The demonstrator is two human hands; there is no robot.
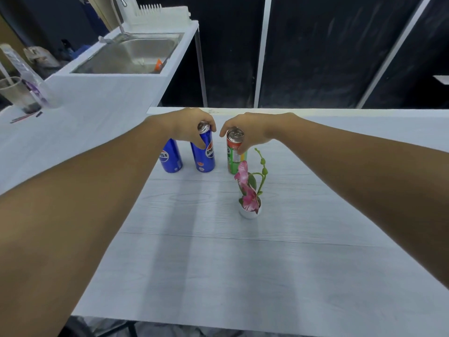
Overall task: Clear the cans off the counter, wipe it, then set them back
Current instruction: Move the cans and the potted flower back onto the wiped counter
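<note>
Three cans stand in a row near the far edge of the white counter (218, 263). My left hand (192, 127) grips the top of the middle blue Pepsi can (205, 154), thumb on its front and fingers round the back. A second blue Pepsi can (171, 156) stands free just to its left, partly behind my wrist. My right hand (247, 132) grips the top of the green and red can (234, 154), fingers curled round its rim. All three cans are upright on the counter.
A small white pot with a pink orchid (250, 195) stands just in front of the green can. A steel sink (131, 55) with a dish rack is at the back left. A plastic cup (17, 93) and a bottle stand at the far left.
</note>
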